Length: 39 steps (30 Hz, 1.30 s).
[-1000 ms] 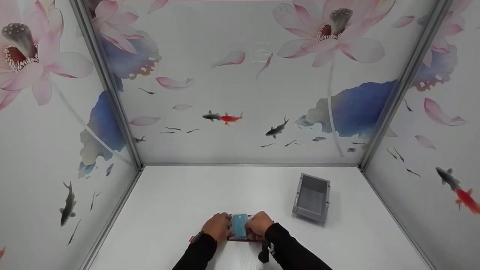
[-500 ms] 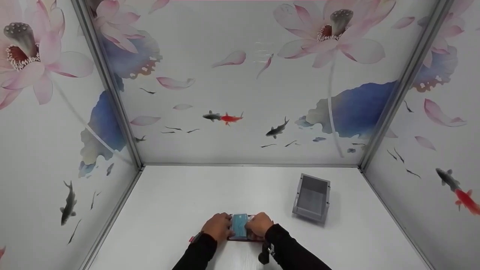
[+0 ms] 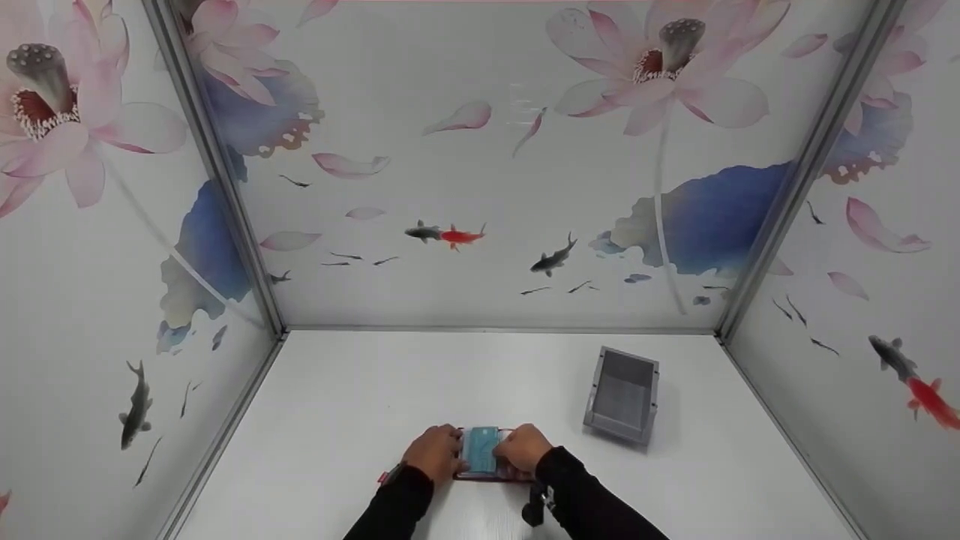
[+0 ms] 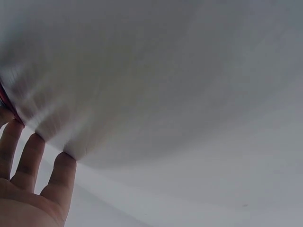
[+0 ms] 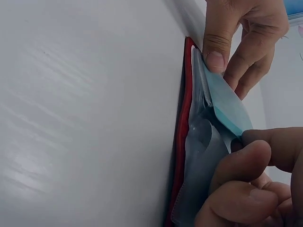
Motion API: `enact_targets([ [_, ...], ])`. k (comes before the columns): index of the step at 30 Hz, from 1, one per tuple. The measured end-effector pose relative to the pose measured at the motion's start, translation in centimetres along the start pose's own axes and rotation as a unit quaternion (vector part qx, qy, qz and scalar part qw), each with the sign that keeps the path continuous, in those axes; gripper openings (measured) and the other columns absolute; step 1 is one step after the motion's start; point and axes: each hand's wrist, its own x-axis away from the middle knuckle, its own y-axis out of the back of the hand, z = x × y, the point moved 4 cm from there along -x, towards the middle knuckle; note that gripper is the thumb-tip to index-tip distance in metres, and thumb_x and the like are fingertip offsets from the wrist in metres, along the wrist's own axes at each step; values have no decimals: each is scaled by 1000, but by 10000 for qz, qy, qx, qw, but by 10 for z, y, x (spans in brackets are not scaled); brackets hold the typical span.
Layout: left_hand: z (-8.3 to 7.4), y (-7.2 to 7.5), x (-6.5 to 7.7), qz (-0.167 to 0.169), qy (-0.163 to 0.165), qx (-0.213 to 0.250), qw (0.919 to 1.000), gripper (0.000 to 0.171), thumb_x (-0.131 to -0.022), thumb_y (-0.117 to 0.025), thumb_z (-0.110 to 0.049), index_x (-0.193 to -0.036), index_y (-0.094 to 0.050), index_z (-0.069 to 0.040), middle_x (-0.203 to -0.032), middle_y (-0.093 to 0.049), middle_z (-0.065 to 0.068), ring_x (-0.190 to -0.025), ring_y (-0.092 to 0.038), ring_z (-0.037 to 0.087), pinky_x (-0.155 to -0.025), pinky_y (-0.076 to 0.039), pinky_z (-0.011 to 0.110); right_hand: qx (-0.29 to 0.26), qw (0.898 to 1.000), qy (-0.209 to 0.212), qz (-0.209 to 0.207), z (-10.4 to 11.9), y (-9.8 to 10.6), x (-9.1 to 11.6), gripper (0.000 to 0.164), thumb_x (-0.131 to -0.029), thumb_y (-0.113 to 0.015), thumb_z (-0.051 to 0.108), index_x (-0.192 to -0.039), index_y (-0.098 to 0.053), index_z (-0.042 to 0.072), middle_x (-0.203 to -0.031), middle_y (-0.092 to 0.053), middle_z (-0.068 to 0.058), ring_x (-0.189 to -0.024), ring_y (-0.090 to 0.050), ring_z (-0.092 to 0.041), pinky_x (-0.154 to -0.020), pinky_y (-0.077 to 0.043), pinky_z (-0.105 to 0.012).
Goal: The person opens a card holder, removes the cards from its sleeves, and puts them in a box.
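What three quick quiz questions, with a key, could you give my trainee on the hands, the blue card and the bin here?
1. Which hand pinches the raised edge of the blue card?
2. True or false: the gray bin stands to the left of the card, as the head camera sees it.
3. What color is the outer edge of the clear-sleeved holder? A) yellow B) red C) green

Key: 1. The right hand. 2. False; it stands to the right. 3. B.
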Motion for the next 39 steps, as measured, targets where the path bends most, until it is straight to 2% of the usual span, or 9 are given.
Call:
enact_targets([
  [7,-4,4,0,125,117,-45,9998,36,-94,-96,-31,-116,-88,-4,-126,-81,7,-120,-76,29,-107,-63,41,107,9999,61,-2,-4,5,-1,39,-95,-75,12,-59,-62,17,-51,-58,8,-45,-52,-8,-45,-40,-21],
  [10,-4,6,-1,166,257,92,9995,40,-93,-96,-30,-122,-87,-3,-128,-81,9,-122,-76,30,-109,-63,43,106,9999,-8,-78,-8,5,-2,39,-94,-74,13,-58,-61,18,-50,-57,7,-44,-52,-8,-44,-40,-21],
  [15,-4,6,-2,118,406,390,9983,45,-92,-98,-27,-127,-84,-2,-129,-80,12,-124,-75,34,-109,-62,48,-188,9994,-184,-209,-12,7,-4,36,-93,-71,11,-60,-59,18,-51,-60,5,-44,-55,-8,-43,-41,-22],
  [18,-4,6,-2,102,441,490,9978,45,-91,-98,-25,-127,-83,-2,-130,-80,13,-125,-75,35,-109,-62,49,-366,9989,-146,-237,-12,9,-3,36,-92,-69,9,-60,-58,19,-51,-60,5,-44,-56,-8,-43,-43,-22],
  [26,-6,8,-2,126,377,263,9989,47,-91,-99,-26,-127,-82,-1,-133,-78,13,-123,-74,35,-107,-63,45,6,9989,368,-304,-3,15,2,42,-93,-67,7,-56,-54,21,-51,-58,8,-45,-55,-8,-47,-43,-23],
  [30,-7,7,-3,108,443,208,9987,44,-90,-99,-27,-123,-83,-2,-129,-78,11,-119,-73,33,-104,-64,44,157,9981,419,-416,1,19,4,42,-94,-68,8,-56,-56,21,-51,-58,9,-45,-57,-7,-48,-46,-23],
  [36,-6,3,-5,182,491,231,9984,45,-92,-98,-28,-126,-83,-2,-133,-77,10,-122,-72,32,-106,-63,44,194,9979,381,-489,9,25,10,44,-93,-67,6,-55,-52,23,-49,-55,9,-43,-58,-8,-49,-51,-25],
  [39,-6,2,-6,215,500,267,9982,45,-93,-97,-27,-128,-83,-2,-135,-77,11,-125,-71,33,-107,-62,44,185,9982,337,-456,10,29,11,46,-93,-67,7,-54,-49,24,-48,-54,9,-42,-57,-8,-47,-48,-23],
])
